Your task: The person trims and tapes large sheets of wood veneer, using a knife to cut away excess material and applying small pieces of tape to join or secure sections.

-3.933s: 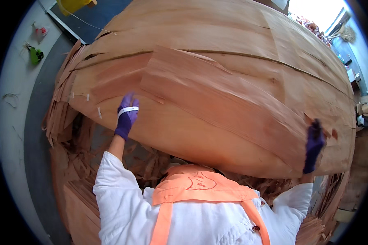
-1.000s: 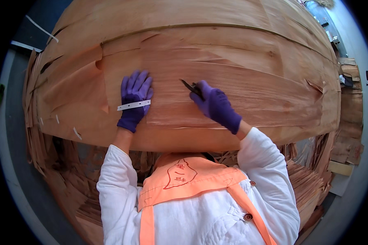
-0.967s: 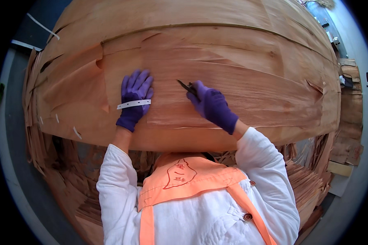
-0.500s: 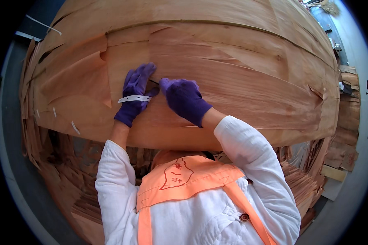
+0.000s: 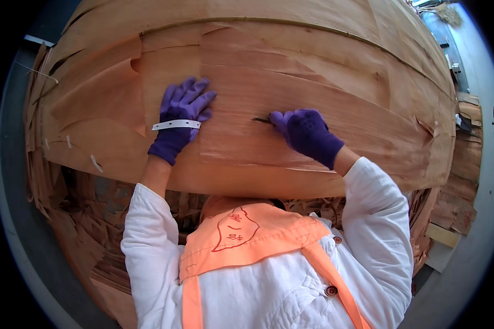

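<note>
My left hand (image 5: 182, 104), in a purple glove, lies flat with its fingers spread on thin wood veneer, at the left edge of a reddish sheet (image 5: 324, 115). Across the back of that glove runs a white perforated tape strip (image 5: 173, 125). My right hand (image 5: 312, 136), gloved alike, is closed round a small dark tool with a thin blade, like a knife (image 5: 262, 119). Its tip points left over the reddish sheet, well apart from my left hand; whether it touches the wood I cannot tell. Most of its handle is hidden in my fist.
A torn veneer piece (image 5: 99, 90) curls up at the left of the sheet stack. Beyond the hands a long thin strip (image 5: 247, 20) crosses the wood. Short white tape pieces (image 5: 96, 163) stick near the left front edge. Veneer scraps (image 5: 107, 236) lie below the front edge.
My right hand has moved right with the knife-like tool, away from my left hand. The left hand's fingers have spread. A straight sheet edge now shows beside it.
</note>
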